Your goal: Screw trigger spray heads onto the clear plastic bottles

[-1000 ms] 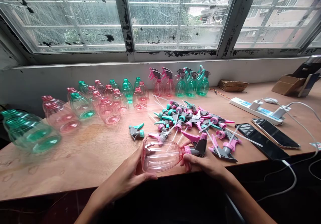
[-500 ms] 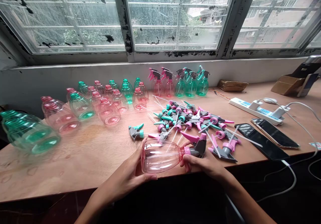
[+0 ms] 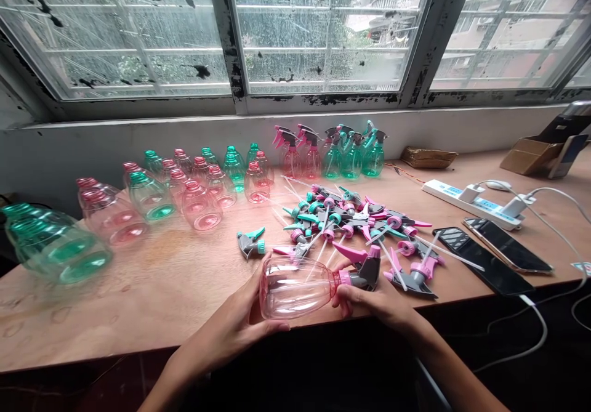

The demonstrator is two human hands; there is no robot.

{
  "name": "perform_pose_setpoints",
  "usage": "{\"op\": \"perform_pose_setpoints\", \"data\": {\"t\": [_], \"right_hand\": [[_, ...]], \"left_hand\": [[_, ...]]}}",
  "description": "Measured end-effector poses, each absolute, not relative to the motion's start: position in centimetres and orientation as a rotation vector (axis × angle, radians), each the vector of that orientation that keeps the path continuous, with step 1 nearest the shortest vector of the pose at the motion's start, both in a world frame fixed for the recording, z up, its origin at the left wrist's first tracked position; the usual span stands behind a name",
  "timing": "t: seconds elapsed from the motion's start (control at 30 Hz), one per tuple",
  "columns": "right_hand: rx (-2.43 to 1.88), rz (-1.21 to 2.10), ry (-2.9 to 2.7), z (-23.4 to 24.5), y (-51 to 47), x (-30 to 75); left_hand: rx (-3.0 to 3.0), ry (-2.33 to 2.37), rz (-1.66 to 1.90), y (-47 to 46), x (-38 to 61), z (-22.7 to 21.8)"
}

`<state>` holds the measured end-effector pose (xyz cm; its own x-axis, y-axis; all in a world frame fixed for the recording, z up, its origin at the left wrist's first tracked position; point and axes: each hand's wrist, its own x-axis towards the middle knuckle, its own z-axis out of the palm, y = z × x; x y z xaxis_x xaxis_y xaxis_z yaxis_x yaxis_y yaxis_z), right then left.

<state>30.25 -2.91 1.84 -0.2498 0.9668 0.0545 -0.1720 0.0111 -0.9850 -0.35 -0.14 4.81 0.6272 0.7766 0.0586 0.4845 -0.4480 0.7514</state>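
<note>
A clear pink spray bottle (image 3: pixel 295 287) lies on its side over the front edge of the wooden table (image 3: pixel 161 289). My left hand (image 3: pixel 240 319) is wrapped round its base. My right hand (image 3: pixel 369 301) grips the pink and grey trigger head (image 3: pixel 362 268) at the bottle's neck, fingers closed round the collar. Just behind lies a pile of loose pink and teal trigger heads (image 3: pixel 360 227) with their white dip tubes.
Several uncapped pink and green bottles (image 3: pixel 184 187) stand at the left, and finished spray bottles (image 3: pixel 332 150) stand by the window wall. A white power strip (image 3: pixel 471 201), two phones (image 3: pixel 489 255) and cables lie at the right. A cardboard box (image 3: pixel 530 153) sits far right.
Hardly anything has moved. The bottle has tipped very slightly in my hands, and both hands keep their hold.
</note>
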Motion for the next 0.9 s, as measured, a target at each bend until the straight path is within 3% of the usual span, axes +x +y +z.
{"op": "perform_pose_setpoints", "data": {"t": [0.9], "right_hand": [[-0.944,1.436,-1.281,1.84,-2.92,30.32]], "left_hand": [[2.105,0.984,0.534,-0.2,-0.25,4.86]]}}
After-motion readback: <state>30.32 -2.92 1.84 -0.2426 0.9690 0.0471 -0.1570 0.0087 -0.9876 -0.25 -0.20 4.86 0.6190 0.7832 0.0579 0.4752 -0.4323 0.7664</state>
